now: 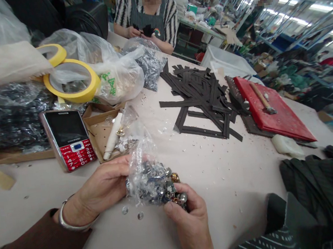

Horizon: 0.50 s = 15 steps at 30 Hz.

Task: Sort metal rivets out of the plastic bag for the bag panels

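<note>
A clear plastic bag [153, 181] of small metallic pieces, silver, dark and gold, lies on its side above the pale table. My left hand [106, 186], with a silver bangle at the wrist, holds the bag from the left; its fingertips are hidden behind the plastic. At the bag's right end, my right hand [190, 213] has thumb and fingers closed round the pieces at the opening. Two small round discs [140, 215] lie on the table just below the bag.
Behind the left hand stand a red phone [70, 140], a cardboard box [97, 131] and yellow tape rolls [72, 81]. Black strips [202, 97] are piled centrally. A hammer [261, 98] rests on a red slab [278, 116]. Across the table sits a person [149, 19]. Dark fabric [317, 196] lies right.
</note>
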{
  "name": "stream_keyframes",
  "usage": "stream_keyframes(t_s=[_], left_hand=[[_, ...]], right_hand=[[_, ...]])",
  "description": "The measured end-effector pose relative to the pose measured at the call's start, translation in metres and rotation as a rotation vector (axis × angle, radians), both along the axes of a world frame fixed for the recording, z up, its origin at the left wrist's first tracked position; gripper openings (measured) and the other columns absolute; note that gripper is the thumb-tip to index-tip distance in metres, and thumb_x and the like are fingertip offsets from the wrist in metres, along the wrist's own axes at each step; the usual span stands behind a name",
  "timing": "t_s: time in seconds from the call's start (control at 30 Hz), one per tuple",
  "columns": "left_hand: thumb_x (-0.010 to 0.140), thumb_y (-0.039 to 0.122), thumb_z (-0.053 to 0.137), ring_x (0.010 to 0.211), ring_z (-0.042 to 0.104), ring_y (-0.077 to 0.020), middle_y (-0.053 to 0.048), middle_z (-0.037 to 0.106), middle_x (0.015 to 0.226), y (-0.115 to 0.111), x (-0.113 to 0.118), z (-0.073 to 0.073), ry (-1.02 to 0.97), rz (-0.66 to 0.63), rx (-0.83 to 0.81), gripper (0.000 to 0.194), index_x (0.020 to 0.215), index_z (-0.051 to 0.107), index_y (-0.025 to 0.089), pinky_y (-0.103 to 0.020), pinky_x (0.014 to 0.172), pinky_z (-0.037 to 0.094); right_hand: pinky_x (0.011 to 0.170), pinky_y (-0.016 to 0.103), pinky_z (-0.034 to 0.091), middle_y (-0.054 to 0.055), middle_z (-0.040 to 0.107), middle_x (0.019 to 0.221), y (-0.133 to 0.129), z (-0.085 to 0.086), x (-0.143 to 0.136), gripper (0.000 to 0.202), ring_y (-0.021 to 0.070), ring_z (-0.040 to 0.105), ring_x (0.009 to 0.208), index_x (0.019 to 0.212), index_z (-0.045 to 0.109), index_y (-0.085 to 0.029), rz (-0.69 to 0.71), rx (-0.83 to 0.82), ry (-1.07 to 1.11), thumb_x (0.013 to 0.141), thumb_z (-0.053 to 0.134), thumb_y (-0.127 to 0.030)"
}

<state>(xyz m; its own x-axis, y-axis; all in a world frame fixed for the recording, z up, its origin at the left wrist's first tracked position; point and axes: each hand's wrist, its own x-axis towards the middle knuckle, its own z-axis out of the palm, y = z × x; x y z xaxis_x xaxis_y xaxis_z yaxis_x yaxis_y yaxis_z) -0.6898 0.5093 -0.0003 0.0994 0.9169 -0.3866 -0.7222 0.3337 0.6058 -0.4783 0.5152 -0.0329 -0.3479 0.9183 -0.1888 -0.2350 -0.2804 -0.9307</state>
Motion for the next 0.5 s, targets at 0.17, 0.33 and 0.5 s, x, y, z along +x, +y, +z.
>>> stream_keyframes(t_s=[0.17, 0.33, 0.5], left_hand=[[0.055, 0.036, 0.094, 0.071, 0.074, -0.0205, -0.008, 0.079, 0.083, 0.0005, 0.0019, 0.01, 0.098, 0.066, -0.04, 0.036, 0.081, 0.082, 0.016, -0.023, 0.065, 0.061], [0.051, 0.042, 0.095, 0.065, 0.072, -0.0225, -0.009, 0.078, 0.08, 0.0006, 0.0016, 0.0107, 0.157, 0.045, -0.055, 0.041, 0.078, 0.081, 0.016, -0.026, 0.06, 0.06], [0.052, 0.042, 0.095, 0.067, 0.072, -0.0209, -0.008, 0.078, 0.079, 0.0022, 0.001, 0.0108, 0.141, 0.033, -0.025, 0.039, 0.078, 0.081, 0.015, -0.025, 0.062, 0.059]], right_hand=[[0.066, 0.018, 0.044, -0.004, 0.068, 0.08, 0.0, -0.0047, 0.0012, 0.026, 0.0103, 0.054, 0.07, 0.1, 0.078, -0.032, 0.027, -0.021, 0.019, 0.076, 0.088, -0.031], [0.055, 0.018, 0.041, -0.003, 0.066, 0.076, -0.0012, -0.0025, 0.001, 0.017, 0.0084, 0.049, 0.059, 0.096, 0.077, -0.026, 0.019, -0.005, -0.074, 0.082, 0.08, -0.033], [0.067, 0.022, 0.05, -0.002, 0.068, 0.084, 0.001, 0.0027, 0.004, 0.012, 0.0128, 0.061, 0.074, 0.103, 0.072, -0.027, -0.14, 0.455, -0.41, 0.094, 0.065, -0.022]])
